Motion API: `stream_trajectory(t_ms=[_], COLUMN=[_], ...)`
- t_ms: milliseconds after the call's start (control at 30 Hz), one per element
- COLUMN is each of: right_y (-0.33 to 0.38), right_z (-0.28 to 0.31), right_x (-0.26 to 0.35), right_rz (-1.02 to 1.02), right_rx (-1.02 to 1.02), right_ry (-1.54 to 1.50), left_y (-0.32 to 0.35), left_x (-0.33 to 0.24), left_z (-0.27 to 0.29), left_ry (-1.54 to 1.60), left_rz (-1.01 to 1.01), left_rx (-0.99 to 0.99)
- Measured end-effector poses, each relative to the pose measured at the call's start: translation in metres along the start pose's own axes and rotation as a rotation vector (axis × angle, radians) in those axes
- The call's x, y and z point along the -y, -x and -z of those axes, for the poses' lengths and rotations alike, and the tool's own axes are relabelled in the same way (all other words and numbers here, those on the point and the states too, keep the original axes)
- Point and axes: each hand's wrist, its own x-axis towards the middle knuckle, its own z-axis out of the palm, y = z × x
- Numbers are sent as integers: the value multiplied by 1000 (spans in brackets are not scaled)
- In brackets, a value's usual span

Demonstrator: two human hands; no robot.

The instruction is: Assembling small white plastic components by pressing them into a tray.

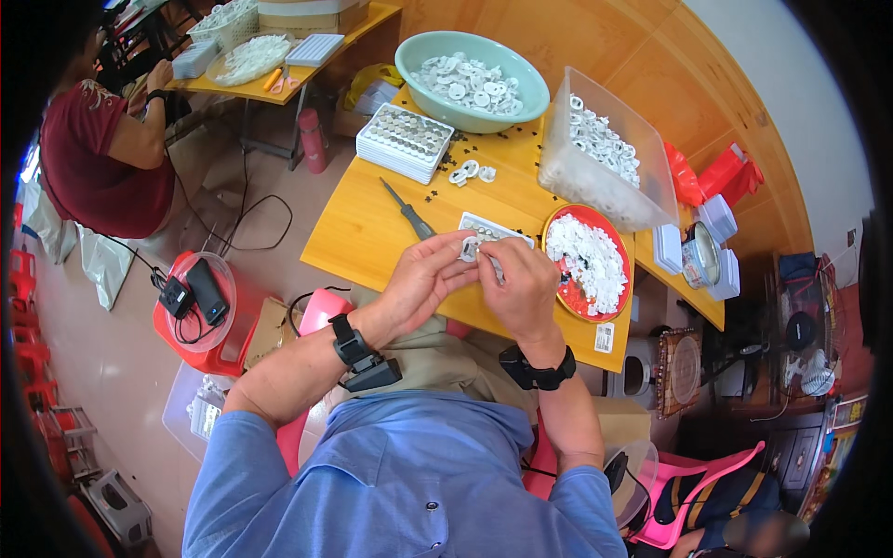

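Observation:
Over the near edge of the wooden table, my left hand (420, 284) holds a small round white plastic part (470, 249) between thumb and fingers. My right hand (524, 288) is closed in a pinch right beside that part; anything between its fingertips is too small to make out. Just beyond my hands lies a white tray (502, 231) of small metallic pieces, partly hidden by my fingers. To the right sits a red round dish (621, 311) heaped with small white pieces. A grey pen-shaped tool (419, 223) with a thin tip lies left of the tray.
At the table's back stand a pale green basin (409, 79) and a clear bin (595, 209), both with white parts. A stack of trays (395, 160) and loose white rings (472, 169) lie nearby. Left, a person in a dark red shirt (102, 167) sits by another table (339, 51).

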Motion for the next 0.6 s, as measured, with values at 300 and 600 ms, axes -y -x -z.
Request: stream_trajectory(t_ms=[300, 600], right_y=[2, 6], right_z=[-1, -5], right_x=[4, 4], right_rz=[16, -187], right_rx=[28, 20], right_ry=[88, -102], left_y=[1, 1], left_x=[2, 2], left_z=[-2, -3], left_ry=[-39, -85], left_rz=[-14, -21], left_rx=[-15, 7])
